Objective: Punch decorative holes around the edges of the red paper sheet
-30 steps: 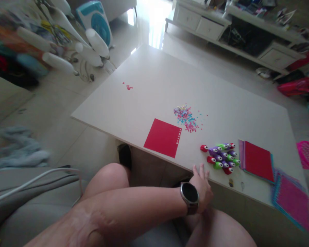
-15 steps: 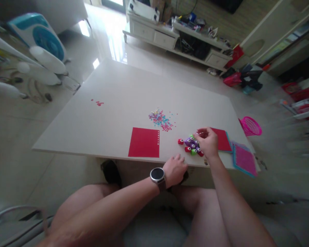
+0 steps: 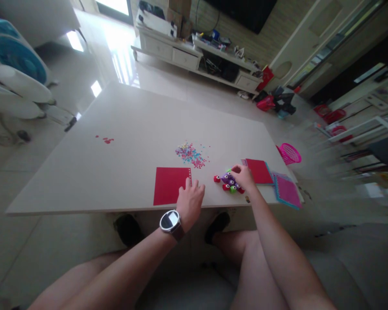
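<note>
My left hand point(image 3: 191, 200), with a watch on its wrist, reaches over the right edge of a red square sheet point(image 3: 171, 185). Its fingers are spread and hold nothing. A row of small light marks runs down that edge of the sheet. My right hand point(image 3: 243, 175) is at the upper right of a cluster of small purple, red and green pieces with white, eye-like tops point(image 3: 232, 183). Its thumb and fingertips are pinched together; what is between them is hidden. One red piece point(image 3: 217, 178) sits slightly apart at the left.
Colourful confetti point(image 3: 192, 155) lies mid-table, with a few red bits point(image 3: 108, 140) farther left. To the right are a stack of red sheets point(image 3: 260, 172) and pink and blue sheets point(image 3: 287, 189). A pink basket point(image 3: 290, 153) stands beyond the table's right edge.
My left hand has moved from the table's front edge up and left to the red sheet, its fingers spreading. My right hand stays at the cluster, fingertips pinched. The whole view has shifted.
</note>
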